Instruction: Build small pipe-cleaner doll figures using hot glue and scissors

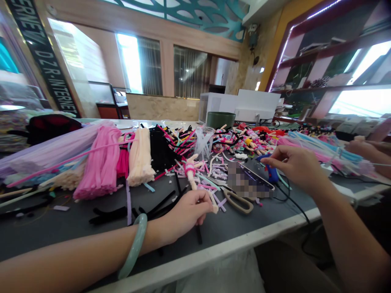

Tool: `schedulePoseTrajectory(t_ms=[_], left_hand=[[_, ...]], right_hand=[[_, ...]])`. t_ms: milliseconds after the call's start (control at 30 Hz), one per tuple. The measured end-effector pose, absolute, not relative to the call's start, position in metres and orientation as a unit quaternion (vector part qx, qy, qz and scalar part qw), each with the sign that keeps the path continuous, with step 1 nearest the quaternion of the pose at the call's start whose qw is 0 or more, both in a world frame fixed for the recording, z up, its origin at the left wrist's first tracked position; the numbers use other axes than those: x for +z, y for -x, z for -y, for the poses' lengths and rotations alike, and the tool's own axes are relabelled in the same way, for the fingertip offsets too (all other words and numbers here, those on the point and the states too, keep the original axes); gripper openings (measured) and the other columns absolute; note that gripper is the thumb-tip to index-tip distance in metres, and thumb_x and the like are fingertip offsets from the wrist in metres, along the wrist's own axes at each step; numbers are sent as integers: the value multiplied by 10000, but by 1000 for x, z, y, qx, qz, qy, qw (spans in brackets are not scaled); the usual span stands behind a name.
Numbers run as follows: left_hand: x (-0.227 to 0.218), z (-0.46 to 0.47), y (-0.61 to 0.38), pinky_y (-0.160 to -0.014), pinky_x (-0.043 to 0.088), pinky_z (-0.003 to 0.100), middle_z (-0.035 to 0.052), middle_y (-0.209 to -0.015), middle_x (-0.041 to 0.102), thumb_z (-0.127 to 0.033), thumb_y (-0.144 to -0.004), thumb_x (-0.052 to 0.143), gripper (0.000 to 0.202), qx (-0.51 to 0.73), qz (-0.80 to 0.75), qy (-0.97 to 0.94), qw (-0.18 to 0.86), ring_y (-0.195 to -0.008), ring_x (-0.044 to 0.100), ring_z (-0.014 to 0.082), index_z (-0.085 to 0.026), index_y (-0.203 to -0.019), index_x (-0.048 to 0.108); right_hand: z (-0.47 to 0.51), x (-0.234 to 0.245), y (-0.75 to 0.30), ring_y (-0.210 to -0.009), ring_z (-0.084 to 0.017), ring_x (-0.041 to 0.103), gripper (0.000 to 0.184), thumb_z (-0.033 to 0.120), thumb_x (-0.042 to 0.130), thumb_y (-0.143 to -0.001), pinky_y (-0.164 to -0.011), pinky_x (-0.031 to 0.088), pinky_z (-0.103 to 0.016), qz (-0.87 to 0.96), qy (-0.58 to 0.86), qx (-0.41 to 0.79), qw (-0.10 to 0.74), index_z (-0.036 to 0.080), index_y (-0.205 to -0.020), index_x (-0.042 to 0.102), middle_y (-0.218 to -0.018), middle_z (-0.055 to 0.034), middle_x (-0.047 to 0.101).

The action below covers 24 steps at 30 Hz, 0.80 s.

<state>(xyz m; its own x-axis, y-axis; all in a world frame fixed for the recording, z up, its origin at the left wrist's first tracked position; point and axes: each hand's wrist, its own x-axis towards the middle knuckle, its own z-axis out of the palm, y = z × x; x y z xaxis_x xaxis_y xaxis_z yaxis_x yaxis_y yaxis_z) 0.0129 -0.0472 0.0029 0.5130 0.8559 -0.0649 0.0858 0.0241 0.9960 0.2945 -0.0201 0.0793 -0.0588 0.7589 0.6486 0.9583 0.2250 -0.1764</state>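
My left hand (186, 213) rests on the grey table (76, 228) with its fingers closed round the lower end of a small pipe-cleaner doll (192, 171), which stands up with a pink band at its middle. A pale green bangle (134, 244) sits on that wrist. My right hand (293, 165) reaches forward over the table, fingers curled down onto a blue glue gun (271, 173) beside a phone (249, 179). Scissors with tan handles (238, 199) lie between the two hands.
Bundles of pink, cream, lilac and black pipe cleaners (100, 162) lie at the left. Several small dolls and cut scraps (241, 142) cover the middle, near a clear cup (204, 140) and a green pot (220, 120). Another person's arm (371, 152) reaches in at the right.
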Motion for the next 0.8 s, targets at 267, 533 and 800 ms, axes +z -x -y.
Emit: schedulePoseTrajectory(t_ms=[267,533,800], left_hand=[[3,48,-14,-446,257,198,-80,-430,395,-225,-701,567,151,321,-380,-619,608,-425,346,67,-169,-613,459],[5,50,-14,-459,251,201,-79,-455,397,-210,-715,550,141,317,-384,-621,604,-440,349,65,-167,-624,452],[8,50,-14,-492,266,204,-78,-452,402,-215,-726,537,122,310,-397,-627,594,-460,351,72,-167,-648,457]], right_hand=[[22,81,-296,-444,-140,476,557,758,514,-659,-452,333,-277,707,610,-146,325,220,-516,507,-467,3,551],[18,78,-302,-439,-134,478,554,739,530,-668,-463,332,-272,711,617,-124,314,210,-507,502,-463,6,557],[15,76,-309,-439,-127,469,544,730,541,-667,-454,322,-261,705,628,-99,313,204,-535,510,-469,12,551]])
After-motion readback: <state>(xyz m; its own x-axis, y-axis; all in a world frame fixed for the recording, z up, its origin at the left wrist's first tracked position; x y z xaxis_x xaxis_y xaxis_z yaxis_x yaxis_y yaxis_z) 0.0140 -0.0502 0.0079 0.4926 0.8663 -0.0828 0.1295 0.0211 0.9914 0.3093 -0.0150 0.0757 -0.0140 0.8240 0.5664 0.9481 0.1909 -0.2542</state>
